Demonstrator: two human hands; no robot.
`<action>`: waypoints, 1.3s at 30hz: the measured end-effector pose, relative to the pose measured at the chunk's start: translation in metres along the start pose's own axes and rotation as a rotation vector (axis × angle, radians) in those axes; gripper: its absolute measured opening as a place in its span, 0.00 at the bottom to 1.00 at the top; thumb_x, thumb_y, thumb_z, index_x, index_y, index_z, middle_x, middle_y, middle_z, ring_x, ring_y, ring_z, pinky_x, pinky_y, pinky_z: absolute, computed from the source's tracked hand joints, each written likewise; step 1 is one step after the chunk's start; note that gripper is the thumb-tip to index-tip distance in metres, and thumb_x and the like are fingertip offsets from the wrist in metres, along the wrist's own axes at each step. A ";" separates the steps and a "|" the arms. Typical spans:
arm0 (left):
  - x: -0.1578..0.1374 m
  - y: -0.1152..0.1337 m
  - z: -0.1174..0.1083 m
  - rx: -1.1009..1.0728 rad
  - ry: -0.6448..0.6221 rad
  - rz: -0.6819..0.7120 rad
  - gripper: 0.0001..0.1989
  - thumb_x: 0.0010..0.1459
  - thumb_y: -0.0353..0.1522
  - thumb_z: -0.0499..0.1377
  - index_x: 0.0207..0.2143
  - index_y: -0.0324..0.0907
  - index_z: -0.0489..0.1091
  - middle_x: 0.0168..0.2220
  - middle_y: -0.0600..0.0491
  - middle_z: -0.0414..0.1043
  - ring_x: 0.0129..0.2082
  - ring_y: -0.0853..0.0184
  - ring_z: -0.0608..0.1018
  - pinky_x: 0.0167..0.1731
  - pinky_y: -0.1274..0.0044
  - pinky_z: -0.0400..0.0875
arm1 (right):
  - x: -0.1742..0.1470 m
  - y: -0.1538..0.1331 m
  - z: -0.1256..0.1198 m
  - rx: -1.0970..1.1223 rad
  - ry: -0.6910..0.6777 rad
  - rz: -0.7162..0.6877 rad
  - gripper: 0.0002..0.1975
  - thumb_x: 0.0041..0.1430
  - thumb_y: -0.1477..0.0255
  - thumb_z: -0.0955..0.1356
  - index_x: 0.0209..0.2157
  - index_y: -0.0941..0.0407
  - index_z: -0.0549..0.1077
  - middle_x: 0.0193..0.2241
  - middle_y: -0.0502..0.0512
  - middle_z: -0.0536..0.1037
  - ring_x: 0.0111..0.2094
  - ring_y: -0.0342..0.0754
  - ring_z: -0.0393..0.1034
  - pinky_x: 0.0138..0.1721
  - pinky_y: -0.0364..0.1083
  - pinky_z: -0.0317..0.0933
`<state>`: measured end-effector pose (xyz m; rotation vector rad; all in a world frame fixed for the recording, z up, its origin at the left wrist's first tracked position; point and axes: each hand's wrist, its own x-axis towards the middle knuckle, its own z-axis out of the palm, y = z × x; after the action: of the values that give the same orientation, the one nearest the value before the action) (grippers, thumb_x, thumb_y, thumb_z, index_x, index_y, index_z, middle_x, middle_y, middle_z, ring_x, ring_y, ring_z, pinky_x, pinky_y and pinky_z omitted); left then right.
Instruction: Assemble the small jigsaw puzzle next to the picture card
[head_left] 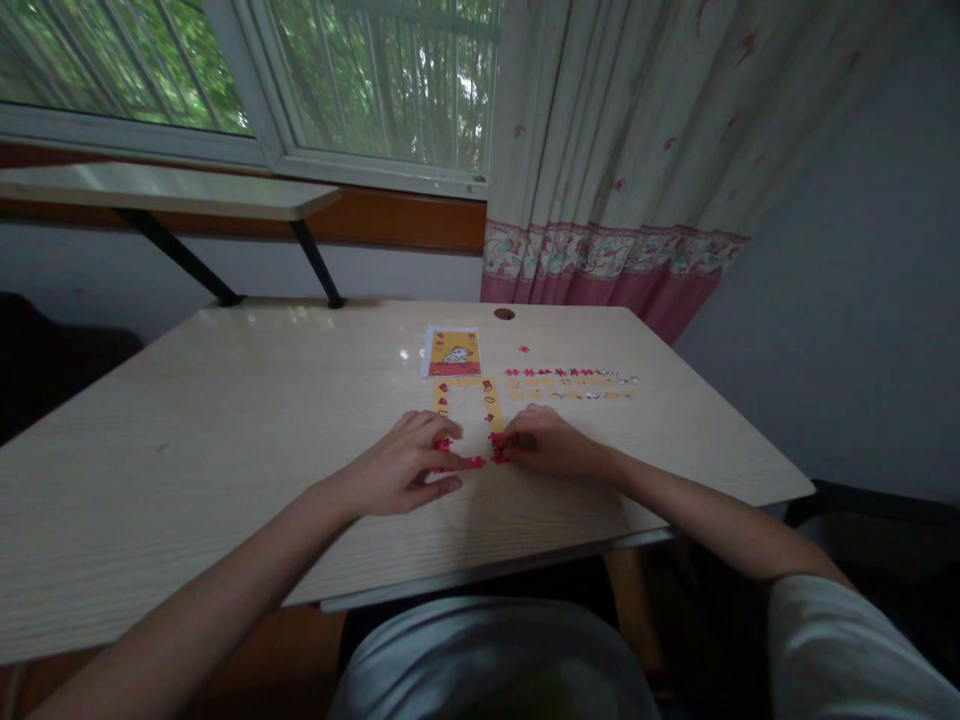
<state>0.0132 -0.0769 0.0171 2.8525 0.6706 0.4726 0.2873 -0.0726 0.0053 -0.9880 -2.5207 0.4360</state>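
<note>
A partly joined jigsaw puzzle border point(491, 402) lies on the desk, yellow along its top and sides and red at the bottom, with bare desk inside. My left hand point(409, 462) rests at its lower left, fingers apart, fingertips on or just over the red bottom pieces point(472, 462). At the lower right corner, my right hand point(553, 443) pinches a red puzzle piece point(498, 455); the fingers partly cover it. A gap shows in the bottom edge between the two hands. Just above the border lies a picture card point(454, 352) with a white animal on yellow and red.
Right of the border, loose pieces lie in rows: a red row point(574, 372) and yellow rows point(540, 394) below. One red piece point(524, 349) sits apart above them. Farther back are a cable hole point(505, 314), a raised shelf point(225, 190) at left and a curtain point(592, 200).
</note>
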 end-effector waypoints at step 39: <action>-0.001 -0.012 -0.003 0.050 0.048 -0.059 0.11 0.64 0.34 0.52 0.41 0.43 0.73 0.43 0.48 0.72 0.45 0.60 0.70 0.47 0.67 0.61 | 0.060 0.086 -0.040 0.435 0.160 0.545 0.10 0.53 0.73 0.70 0.38 0.61 0.74 0.27 0.55 0.77 0.23 0.39 0.66 0.24 0.38 0.57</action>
<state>0.0065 -0.0667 0.0163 2.8669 0.7842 0.5233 0.3152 0.0352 0.0184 -1.4432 -1.8700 0.9685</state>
